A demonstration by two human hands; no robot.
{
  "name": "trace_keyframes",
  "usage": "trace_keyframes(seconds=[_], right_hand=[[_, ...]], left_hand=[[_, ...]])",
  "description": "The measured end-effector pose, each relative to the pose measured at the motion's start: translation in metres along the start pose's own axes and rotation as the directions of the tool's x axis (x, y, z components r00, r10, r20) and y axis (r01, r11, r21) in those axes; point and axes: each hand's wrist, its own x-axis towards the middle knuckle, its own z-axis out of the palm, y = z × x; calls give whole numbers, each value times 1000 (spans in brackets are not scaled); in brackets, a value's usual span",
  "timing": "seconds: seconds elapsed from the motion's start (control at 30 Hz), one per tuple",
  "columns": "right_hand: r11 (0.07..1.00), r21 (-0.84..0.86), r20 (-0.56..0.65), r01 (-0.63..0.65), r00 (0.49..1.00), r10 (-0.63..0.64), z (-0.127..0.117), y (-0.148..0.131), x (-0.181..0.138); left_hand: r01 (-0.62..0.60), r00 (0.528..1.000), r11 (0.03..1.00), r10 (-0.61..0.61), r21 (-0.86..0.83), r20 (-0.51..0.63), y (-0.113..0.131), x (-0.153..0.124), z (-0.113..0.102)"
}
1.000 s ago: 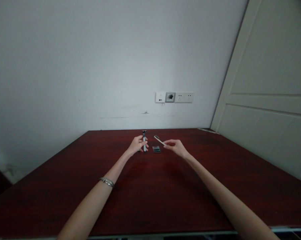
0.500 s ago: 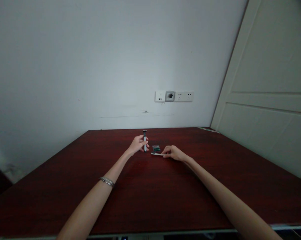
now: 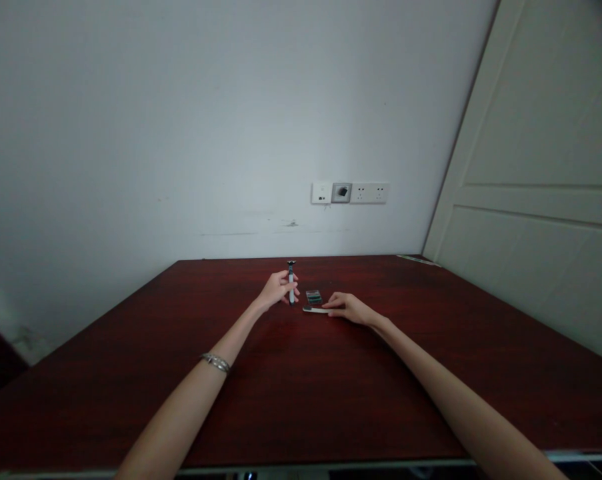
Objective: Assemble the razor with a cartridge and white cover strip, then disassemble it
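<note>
Upright in my left hand (image 3: 275,291) is a razor (image 3: 291,290) with a pale handle and a dark head at the top; my fingers are closed round the handle. My right hand (image 3: 349,308) pinches the end of a slim white toothbrush (image 3: 319,310), which lies low over the table, its dark-bristled head pointing left. Just behind the toothbrush, between my hands, a small clear plastic case (image 3: 313,296) with a dark greenish part rests on the table. What the case holds is too small to tell.
The dark red wooden table (image 3: 301,387) reaches back to a white wall with a row of sockets (image 3: 351,193). A pale panelled door (image 3: 541,200) stands along the right side. A thin flat strip (image 3: 418,261) lies at the far right corner.
The toothbrush has turned slightly in my right hand, so its dark bristles now show along the head. My left hand and the razor stay nearly the same.
</note>
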Motion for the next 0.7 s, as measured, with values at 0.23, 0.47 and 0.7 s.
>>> trace_keyframes(seconds=[0.23,0.47,0.7], right_hand=[[999,26,-118,-41,992,44,-16,-2,11],[988,-135,-165,-75,985,53,-19,-5,43],[952,-285,-87,-109,992,87,-6,-5,63]], left_hand=[[16,1000,1000,-16,-1,-1,-1,1,0],[21,1000,1000,-21,-8,2,-4,2,1],[32,999,999,-32,-7,14,-4,2,1]])
